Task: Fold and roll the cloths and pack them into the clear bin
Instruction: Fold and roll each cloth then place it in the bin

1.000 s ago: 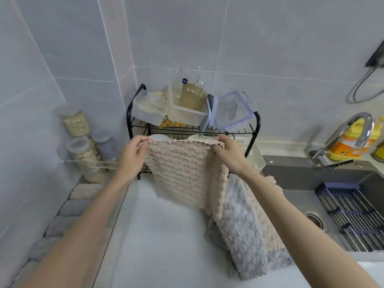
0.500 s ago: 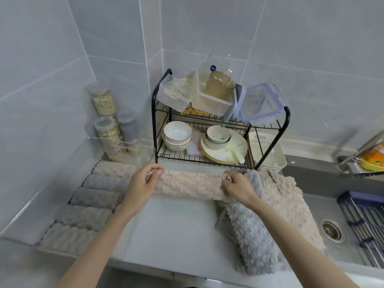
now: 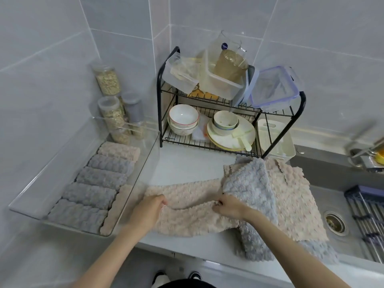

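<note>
Item: beige cloth (image 3: 187,217), lying on desk (image 3: 187,169). Likely soft, light, limp; best taken at edges. Left hand (image 3: 148,210) and right hand (image 3: 227,206) each pinch its near fold.

The nubbly beige cloth (image 3: 187,223) lies across the desk (image 3: 187,163) as a wide strip. The left hand (image 3: 147,210) and right hand (image 3: 228,208) each pinch a fold along its middle. At its right end sits a loose pile, a grey cloth (image 3: 253,196) draped over a second beige cloth (image 3: 295,200). The clear bin (image 3: 52,169) stands at the left. It holds a row of five rolled cloths (image 3: 99,179), the farthest beige and the other four grey, and another beige roll (image 3: 115,210) lies lengthwise along its right wall.
</note>
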Demonstrator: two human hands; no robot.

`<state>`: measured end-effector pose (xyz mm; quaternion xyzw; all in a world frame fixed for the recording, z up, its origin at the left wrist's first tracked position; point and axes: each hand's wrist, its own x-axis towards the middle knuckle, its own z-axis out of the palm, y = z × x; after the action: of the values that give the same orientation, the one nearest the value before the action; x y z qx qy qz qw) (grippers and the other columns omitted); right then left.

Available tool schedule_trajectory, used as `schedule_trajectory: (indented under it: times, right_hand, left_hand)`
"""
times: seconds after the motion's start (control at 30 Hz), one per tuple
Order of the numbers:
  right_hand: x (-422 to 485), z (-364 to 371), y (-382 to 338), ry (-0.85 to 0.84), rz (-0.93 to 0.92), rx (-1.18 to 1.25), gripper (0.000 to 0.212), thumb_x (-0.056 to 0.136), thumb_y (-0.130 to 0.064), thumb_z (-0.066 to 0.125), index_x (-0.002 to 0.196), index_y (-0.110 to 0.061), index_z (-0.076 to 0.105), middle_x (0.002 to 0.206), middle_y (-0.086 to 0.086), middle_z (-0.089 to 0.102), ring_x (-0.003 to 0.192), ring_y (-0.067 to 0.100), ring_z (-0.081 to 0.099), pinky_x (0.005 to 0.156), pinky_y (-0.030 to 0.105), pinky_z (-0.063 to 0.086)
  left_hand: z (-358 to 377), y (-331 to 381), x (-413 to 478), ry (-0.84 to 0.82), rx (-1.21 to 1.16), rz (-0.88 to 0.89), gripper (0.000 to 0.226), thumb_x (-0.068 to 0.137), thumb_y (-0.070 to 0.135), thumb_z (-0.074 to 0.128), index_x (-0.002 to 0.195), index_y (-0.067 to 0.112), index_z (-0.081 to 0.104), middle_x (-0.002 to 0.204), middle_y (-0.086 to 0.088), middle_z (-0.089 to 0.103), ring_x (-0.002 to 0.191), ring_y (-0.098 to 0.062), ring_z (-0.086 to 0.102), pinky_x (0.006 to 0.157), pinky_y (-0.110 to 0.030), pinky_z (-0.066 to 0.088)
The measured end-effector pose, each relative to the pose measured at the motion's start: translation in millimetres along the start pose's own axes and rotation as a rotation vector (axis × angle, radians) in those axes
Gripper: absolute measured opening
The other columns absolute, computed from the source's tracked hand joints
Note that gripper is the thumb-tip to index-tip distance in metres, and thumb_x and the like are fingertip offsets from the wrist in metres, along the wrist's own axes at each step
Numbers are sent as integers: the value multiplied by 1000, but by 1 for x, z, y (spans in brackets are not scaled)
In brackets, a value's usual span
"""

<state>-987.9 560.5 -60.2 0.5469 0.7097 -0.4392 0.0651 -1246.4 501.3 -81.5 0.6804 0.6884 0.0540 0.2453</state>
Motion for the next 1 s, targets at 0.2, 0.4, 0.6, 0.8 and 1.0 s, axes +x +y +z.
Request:
schedule_trajectory:
  times: [0.2,0.4,0.6,0.8,1.0]
  right_hand:
    - [26,-15,-13,195,22,-75,10,90,-15,47,89,-17,57,68,-2,48,73,22,51,51,22,32]
    - [54,-20,-21,209,98,-197,18,93,-21,45,77,-14,43,88,9,55,79,25,51,55,29,35]
    - [69,-15,-10,226,183,-305,23,91,-9,45,112,-6,55,109,15,61,99,33,59,70,32,43]
    - [71,-10,-1,292,188,-339,25,89,-3,47,112,-4,57,105,15,64,96,31,60,67,30,43]
    - [67,-10,5,336,171,-295,31,92,-10,47,123,-6,43,100,15,63,92,32,61,64,32,46]
  left_hand:
    - [0,-5,14,64,87,-113,50,88,-11,37,129,16,46,125,-4,52,103,-19,57,83,-30,49]
    - [-3,4,36,22,260,-166,47,84,-13,45,124,10,41,121,-8,46,99,-24,59,77,-31,49]
    - [4,3,49,-10,369,-161,46,86,-10,46,128,8,37,124,-9,48,106,-23,59,82,-31,50]
    - [5,5,51,7,422,-142,47,86,-10,46,129,7,35,126,-9,45,102,-21,61,78,-29,51]
    - [17,2,46,280,384,23,67,36,-13,79,99,6,64,105,-12,58,88,-28,59,60,-34,55]
